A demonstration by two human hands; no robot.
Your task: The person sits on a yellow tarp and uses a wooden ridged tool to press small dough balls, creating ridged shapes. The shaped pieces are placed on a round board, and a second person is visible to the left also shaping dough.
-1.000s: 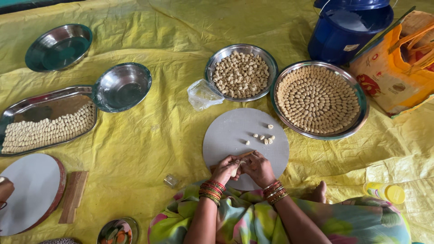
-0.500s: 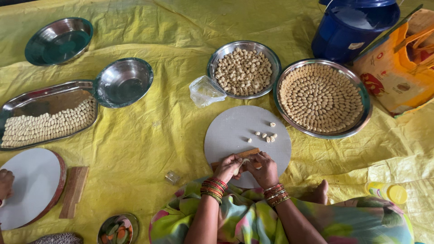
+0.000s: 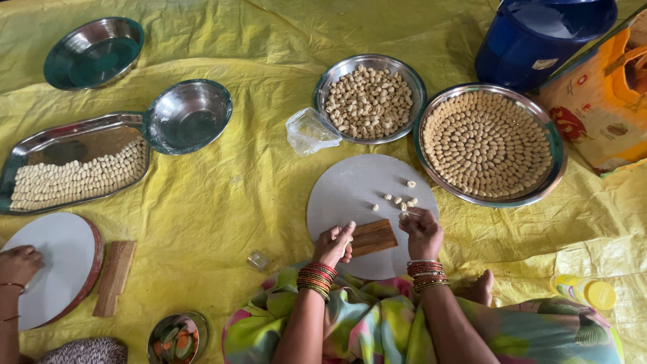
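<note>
Resting on the near part of the round grey board, both hands. Left hand curled, fingers closed on a small pale dough piece, at the left end of the ribbed wooden comb & touching it. Right hand just right of the comb, fingertips pinched at a tiny dough bit near the loose shaped pieces; whether really gripping or only touching, cannot tell. Red & gold bangles on both wrists.

Comb lying flat on the board, a bit tilted, between the two hands. Probably stiff, light, not slippery because of the grooves; best taken by the short ends or long edges. Dough pieces look soft, very light, easy to squash or to lose the ridge pattern, so only a gentle pinch w/ fingertips at the sides.

Beyond the board, far side: steel bowl full of pale pieces in a loose heap, w/ a crumpled clear plastic bag just beside it. To the right of the board: wide steel plate w/ pieces set in neat rings. Farther right: blue container & orange printed bag. Left of the board, well apart: empty steel bowl, oblong steel tray w/ rows of pieces, another steel bowl farther away. Near left: second round board w/ another person's hand on it, second wooden comb beside. Everything on a yellow sheet.
</note>
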